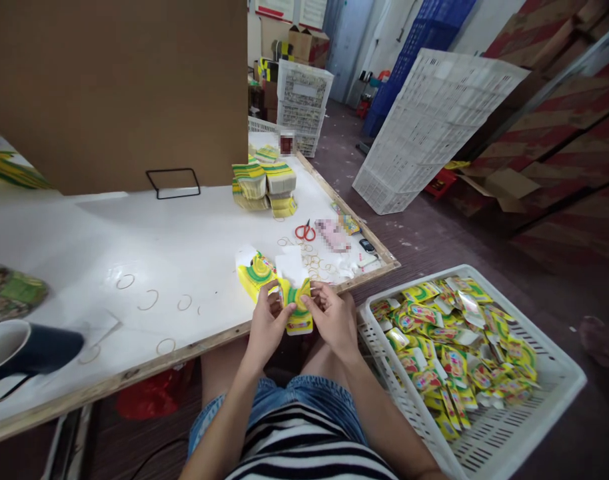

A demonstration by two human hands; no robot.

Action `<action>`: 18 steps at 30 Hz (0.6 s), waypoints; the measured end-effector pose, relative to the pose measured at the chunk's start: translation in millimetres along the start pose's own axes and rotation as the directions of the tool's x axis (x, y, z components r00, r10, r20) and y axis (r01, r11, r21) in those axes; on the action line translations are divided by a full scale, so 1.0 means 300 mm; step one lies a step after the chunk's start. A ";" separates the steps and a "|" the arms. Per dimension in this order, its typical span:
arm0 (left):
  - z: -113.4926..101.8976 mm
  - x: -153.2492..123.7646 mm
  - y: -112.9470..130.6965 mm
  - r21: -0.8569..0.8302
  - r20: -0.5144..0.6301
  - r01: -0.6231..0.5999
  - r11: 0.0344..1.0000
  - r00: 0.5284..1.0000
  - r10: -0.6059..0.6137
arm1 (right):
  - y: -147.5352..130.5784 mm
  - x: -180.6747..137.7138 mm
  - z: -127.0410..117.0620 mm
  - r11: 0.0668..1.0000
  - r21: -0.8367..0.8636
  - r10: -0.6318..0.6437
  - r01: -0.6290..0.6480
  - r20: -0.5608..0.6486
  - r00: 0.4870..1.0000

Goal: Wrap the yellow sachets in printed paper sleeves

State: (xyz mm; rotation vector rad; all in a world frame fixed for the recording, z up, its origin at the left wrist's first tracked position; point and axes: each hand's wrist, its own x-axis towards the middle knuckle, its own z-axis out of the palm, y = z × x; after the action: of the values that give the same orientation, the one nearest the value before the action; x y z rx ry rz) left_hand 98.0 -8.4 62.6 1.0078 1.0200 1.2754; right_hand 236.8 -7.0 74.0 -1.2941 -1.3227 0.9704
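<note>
Between my two hands, over the table's front edge, is a yellow and green printed cardboard packet [297, 307] with a white flap at its top. My left hand [270, 320] pinches its left side, thumb on the front. On the right side, my right hand [330, 317] grips it with thumb and bent fingers. Similar yellow-green packets [257, 270] lie on the white table just left of it. Behind them rest red-handled scissors [305, 231] and scattered rubber bands [314, 260].
To my right stands a white plastic crate [554, 380] with many yellow packets [449, 340]. Bundled stacks [264, 180] sit at the table's back. A dark mug [49, 350] is at left, and a large cardboard sheet [134, 93] rises behind. Stacked crates [429, 127] stand beyond.
</note>
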 end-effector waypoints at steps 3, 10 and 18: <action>-0.005 -0.010 0.014 -0.051 0.040 -0.024 0.998 0.999 0.026 | -0.004 0.005 -0.022 0.992 0.123 -0.051 0.039 0.092 0.995; -0.029 -0.028 0.060 -0.069 0.312 -0.023 0.997 0.949 0.044 | -0.037 0.024 -0.086 0.978 0.205 -0.097 0.032 0.313 0.945; -0.029 -0.034 0.043 -0.068 0.340 0.100 0.993 0.938 -0.071 | -0.039 0.044 -0.118 0.986 -0.011 -0.155 0.167 0.311 0.938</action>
State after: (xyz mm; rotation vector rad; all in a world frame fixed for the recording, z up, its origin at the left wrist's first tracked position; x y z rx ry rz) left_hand 86.1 -17.8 73.2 1.0613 0.7304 1.0213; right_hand 270.3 1.2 93.0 -1.0691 -1.6671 1.0663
